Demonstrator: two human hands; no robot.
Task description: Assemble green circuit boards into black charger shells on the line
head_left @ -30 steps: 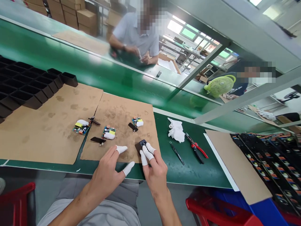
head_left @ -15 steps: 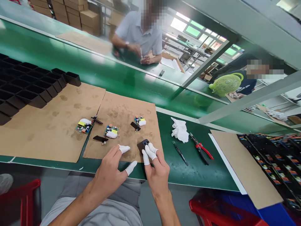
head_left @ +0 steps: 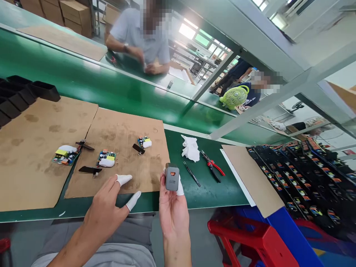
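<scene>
My right hand (head_left: 172,205) holds a small grey charger housing (head_left: 172,176) upright, palm up, its orange port facing me. My left hand (head_left: 107,207) hovers just left of it with fingers spread and white finger cots on thumb and forefinger; it holds nothing. Both hands are at the near edge of a brown cardboard sheet (head_left: 119,133). On the cardboard lie three small circuit boards (head_left: 106,158) (head_left: 64,154) (head_left: 145,142), each with a black cover piece (head_left: 89,170) beside it.
White cloth (head_left: 190,147), tweezers (head_left: 191,173) and red-handled pliers (head_left: 211,165) lie on the green bench. Black trays of parts (head_left: 292,178) stand at right, empty black housings (head_left: 19,94) at far left. Red stools (head_left: 250,237) sit below. Other people work across the green conveyor (head_left: 83,81).
My right hand has lifted the housing off the cardboard and turned it upright, port toward me. The view has swung right. My left hand stays open beside it.
</scene>
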